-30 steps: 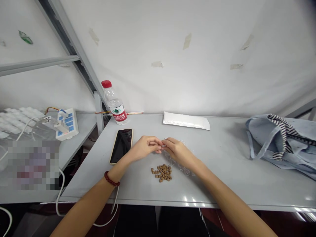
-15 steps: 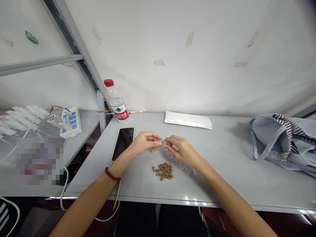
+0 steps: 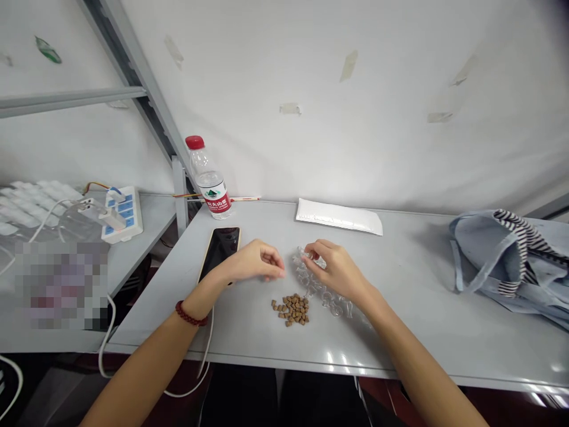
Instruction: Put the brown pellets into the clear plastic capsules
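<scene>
My left hand (image 3: 262, 262) hovers above the table between the phone and the brown pellets, its thumb and fingers apart with nothing visible between them. My right hand (image 3: 326, 264) is at the upper end of a group of small clear plastic pieces (image 3: 326, 296), fingers curled with the thumb near the index finger. Whatever it holds is too small and clear to make out. A small pile of brown pellets (image 3: 296, 308) lies on the grey table (image 3: 249, 332), nearer to me than both hands and left of the clear pieces.
A phone (image 3: 222, 246) lies beside my left forearm, with a red-capped water bottle (image 3: 213, 190) behind it. Near the wall is a white packet (image 3: 338, 217). A blue bag (image 3: 489, 249) sits at right; a power strip (image 3: 124, 213) is at left.
My hands, which met over a small clear piece, have moved apart. The left hand has come down and left a little; the right is beside the clear pieces.
</scene>
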{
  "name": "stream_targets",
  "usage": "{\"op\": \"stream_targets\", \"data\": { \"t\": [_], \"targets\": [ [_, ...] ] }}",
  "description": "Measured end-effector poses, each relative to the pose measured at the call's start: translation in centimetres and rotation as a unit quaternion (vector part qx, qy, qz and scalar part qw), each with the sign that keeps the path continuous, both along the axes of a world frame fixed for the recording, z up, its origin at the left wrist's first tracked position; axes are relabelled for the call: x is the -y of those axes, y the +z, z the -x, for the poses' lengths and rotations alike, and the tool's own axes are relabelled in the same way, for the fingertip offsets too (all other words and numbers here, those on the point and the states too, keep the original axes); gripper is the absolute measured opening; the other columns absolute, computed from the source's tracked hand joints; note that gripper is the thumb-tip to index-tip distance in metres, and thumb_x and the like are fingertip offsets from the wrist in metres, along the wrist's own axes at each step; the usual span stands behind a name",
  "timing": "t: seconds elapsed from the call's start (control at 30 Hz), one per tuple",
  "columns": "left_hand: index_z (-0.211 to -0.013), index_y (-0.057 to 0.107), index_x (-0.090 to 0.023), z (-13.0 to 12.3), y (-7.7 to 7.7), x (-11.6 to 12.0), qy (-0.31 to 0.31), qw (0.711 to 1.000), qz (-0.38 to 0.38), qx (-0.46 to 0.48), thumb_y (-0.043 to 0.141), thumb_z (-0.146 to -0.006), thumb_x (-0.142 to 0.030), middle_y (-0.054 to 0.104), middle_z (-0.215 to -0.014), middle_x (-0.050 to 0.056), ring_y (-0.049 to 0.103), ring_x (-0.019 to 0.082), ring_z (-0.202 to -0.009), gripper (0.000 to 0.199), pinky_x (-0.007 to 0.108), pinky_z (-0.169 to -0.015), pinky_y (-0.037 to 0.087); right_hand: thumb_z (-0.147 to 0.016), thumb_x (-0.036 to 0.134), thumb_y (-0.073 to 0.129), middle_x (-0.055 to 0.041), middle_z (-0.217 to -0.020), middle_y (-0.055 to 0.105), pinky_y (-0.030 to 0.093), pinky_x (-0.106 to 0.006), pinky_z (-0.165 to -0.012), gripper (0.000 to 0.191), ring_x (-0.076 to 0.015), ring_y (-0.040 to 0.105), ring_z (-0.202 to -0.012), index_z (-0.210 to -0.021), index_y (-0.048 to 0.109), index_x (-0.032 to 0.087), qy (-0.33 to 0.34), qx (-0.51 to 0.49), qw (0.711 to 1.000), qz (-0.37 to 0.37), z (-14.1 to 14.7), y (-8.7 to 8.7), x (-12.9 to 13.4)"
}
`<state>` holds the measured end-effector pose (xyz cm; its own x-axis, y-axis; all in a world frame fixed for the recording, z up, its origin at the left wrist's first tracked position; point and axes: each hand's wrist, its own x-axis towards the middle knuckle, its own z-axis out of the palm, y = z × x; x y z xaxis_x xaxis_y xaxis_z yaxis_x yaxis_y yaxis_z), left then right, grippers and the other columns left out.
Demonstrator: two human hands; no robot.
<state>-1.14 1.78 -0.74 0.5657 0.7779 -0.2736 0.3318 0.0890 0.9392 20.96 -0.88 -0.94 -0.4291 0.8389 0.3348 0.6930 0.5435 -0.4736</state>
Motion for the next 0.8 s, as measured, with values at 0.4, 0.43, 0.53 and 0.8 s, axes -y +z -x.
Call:
{"op": "stream_targets", "data": {
  "t": [0.4,0.43,0.53,0.8],
  "targets": [
    [-0.075,0.07,-0.013,0.5,-0.1,0.2,-0.136,0.987,0.032,-0.076,0.067,-0.075,-0.033,0.064,-0.063,0.002,0.057,0.012,-0.06,0.02,0.023,-0.059,0.046,-0.091,0.022,0.053,-0.0086,-0.085,0.063,0.046,-0.032,-0.07,0.016,-0.0208,0.058,-0.081,-0.098,0.063,0.012,-0.012,0.036,0.999,-0.02,-0.5,-0.3,-0.6],
    [-0.075,0.069,-0.013,0.7,-0.1,0.2,-0.133,0.988,0.027,-0.079,0.067,-0.075,-0.032,0.063,-0.063,0.002,0.057,0.012,-0.06,0.019,0.023,-0.058,0.046,-0.091,0.022,0.053,-0.0085,-0.085,0.064,0.046,-0.032,-0.07,0.016,-0.0209,0.058,-0.081,-0.099,0.063,0.013,-0.015,0.04,0.999,-0.017,-0.5,-0.3,-0.7],
    [-0.076,0.067,-0.014,0.9,-0.2,0.0,-0.139,0.986,0.009,-0.097,0.071,-0.071,-0.032,0.064,-0.064,0.001,0.056,0.012,-0.061,0.019,0.022,-0.058,0.044,-0.09,0.021,0.054,-0.0086,-0.086,0.064,0.047,-0.033,-0.071,0.015,-0.0219,0.057,-0.085,-0.099,0.064,0.014,-0.018,0.067,0.998,0.001,-0.7,-0.3,-0.8],
    [-0.076,0.067,-0.016,0.3,-0.6,0.3,-0.152,0.978,-0.025,-0.142,0.075,-0.063,-0.031,0.066,-0.063,0.001,0.059,0.015,-0.061,0.021,0.023,-0.056,0.043,-0.089,0.02,0.056,-0.0113,-0.087,0.063,0.048,-0.036,-0.07,0.013,-0.0248,0.056,-0.087,-0.091,0.067,0.015,-0.006,0.128,0.991,0.042,-1.0,-1.0,-1.3]
  ]
}}
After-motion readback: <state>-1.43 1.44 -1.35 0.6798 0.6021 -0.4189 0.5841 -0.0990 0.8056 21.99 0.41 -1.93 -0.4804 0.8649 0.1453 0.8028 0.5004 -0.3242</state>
